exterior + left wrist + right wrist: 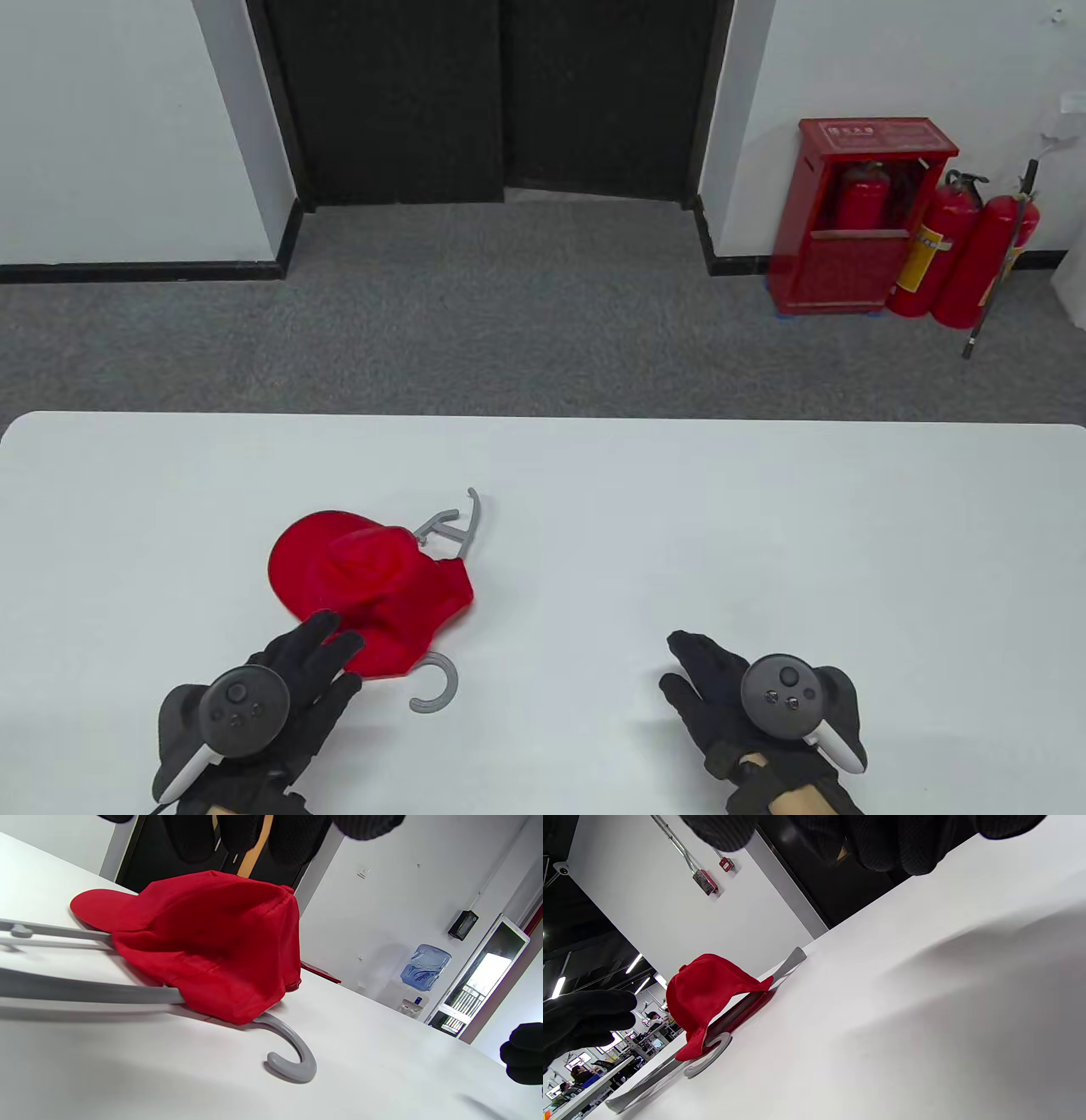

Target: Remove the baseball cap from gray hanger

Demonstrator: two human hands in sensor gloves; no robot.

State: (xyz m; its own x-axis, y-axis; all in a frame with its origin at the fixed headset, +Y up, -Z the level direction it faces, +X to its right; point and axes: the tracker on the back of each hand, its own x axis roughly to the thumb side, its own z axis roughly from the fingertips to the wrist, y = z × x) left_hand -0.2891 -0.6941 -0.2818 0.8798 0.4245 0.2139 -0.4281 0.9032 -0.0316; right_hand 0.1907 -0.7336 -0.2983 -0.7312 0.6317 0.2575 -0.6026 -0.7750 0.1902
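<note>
Both hands spread, gripping nothing: left hand (288, 679) at baseball cap's (365, 586) 7 o'clock; right hand (721, 688) apart; gray hanger (437, 688) under cap; no legible writing.

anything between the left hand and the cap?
Nothing visible. The left hand sits right at the near edge of the red baseball cap, fingers extended toward it. The cap lies draped over the gray hanger on the table.

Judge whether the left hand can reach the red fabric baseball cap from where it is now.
Probably yes: the left hand lies open at the red fabric baseball cap's near edge, nothing between them.
</note>
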